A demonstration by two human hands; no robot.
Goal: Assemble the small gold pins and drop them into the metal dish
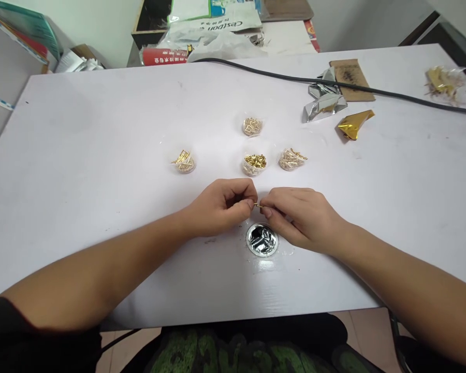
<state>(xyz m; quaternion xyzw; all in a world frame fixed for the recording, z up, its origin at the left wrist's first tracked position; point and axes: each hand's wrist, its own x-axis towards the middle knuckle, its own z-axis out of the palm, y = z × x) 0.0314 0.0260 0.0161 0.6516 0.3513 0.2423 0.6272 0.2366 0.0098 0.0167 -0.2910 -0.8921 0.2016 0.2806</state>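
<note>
My left hand [221, 207] and my right hand [299, 215] meet at the middle of the white table [101, 155], both with fingers pinched. Between their fingertips sits a tiny gold pin [258, 206], held from both sides. Just below the hands lies a small round silver foil dish [262, 240]. Beyond the hands stand several small clear cups of gold pins: one at the left [184, 161], one in the middle [254, 164], one to its right [291, 159], one farther back [252, 126].
A black cable [334, 83] runs across the table's far side. Silver foil [324, 101], gold foil [354, 124] and a brown packet [349, 79] lie at the back right. More gold wrapping [445, 83] lies at the far right corner. Boxes and papers [217, 26] stand behind the table.
</note>
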